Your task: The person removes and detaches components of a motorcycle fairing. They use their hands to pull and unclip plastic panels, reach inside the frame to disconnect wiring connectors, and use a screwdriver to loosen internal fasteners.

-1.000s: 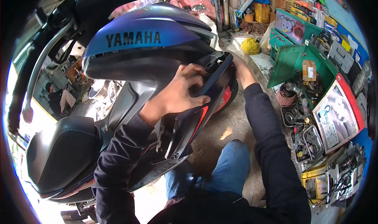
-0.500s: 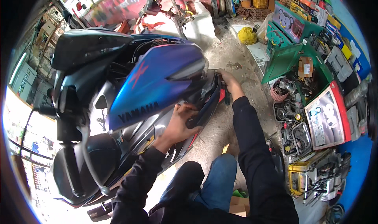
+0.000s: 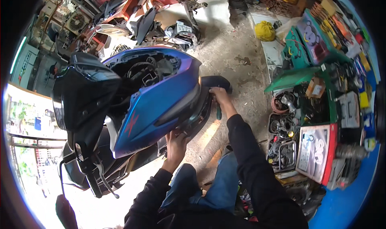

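Observation:
A scooter stands before me with a blue-purple front fairing panel (image 3: 161, 104) and a dark lower fairing (image 3: 199, 122). Fingers bent, my left hand (image 3: 176, 145) is closed against the lower edge of the fairing; its fingertips are partly hidden there. My right hand (image 3: 220, 96) reaches to the front end and grips the dark lower fairing close to the black front fender (image 3: 217, 82). Below that hand hangs a dark green, handle-like thing (image 3: 218, 112); whether the hand holds it I cannot tell. Inside the upper front opening, wiring (image 3: 150, 70) lies exposed.
The handlebar lever (image 3: 102, 176) and mirror (image 3: 66, 213) jut out at left. To the right are a green box (image 3: 331, 96), trays of metal parts (image 3: 281, 152) and a red-edged panel (image 3: 317, 152). A yellow bag (image 3: 265, 30) and loose motorcycle parts (image 3: 181, 31) lie farther off.
The view has shifted, showing more of the opening and the front fender. My left hand has moved from the dark side part to the fairing's lower edge. The right stays at the front end.

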Available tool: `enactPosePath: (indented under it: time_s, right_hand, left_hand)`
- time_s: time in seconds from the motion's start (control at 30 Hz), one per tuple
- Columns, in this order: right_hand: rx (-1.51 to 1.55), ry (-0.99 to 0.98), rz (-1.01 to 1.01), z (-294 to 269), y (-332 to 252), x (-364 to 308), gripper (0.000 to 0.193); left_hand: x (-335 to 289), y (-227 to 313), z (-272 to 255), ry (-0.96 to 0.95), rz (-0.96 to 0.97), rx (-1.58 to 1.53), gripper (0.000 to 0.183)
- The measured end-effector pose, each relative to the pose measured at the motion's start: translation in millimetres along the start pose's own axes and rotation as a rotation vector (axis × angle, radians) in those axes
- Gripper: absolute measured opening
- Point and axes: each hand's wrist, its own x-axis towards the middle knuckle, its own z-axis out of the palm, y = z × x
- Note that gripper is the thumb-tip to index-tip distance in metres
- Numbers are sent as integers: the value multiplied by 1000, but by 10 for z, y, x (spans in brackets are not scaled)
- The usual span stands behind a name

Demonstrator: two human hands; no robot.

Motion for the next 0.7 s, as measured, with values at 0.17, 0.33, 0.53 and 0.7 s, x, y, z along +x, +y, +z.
enactPosePath:
  time_s: [0.17, 0.33, 0.53, 0.7]
  right_hand:
    - [-32, -10, 157, 5, -73, 62, 12]
    - [29, -20, 224, -50, -93, 85, 12]
    - [58, -26, 226, -48, -220, 117, 19]
    - [-122, -46, 206, -142, -349, 44, 17]
  left_hand:
    - [73, 143, -94, -89, -106, 39, 16]
    - [122, 199, -84, -79, -142, 47, 14]
    - [192, 171, -114, -112, -114, 42, 13]
    - [151, 178, -76, -111, -164, -38, 13]
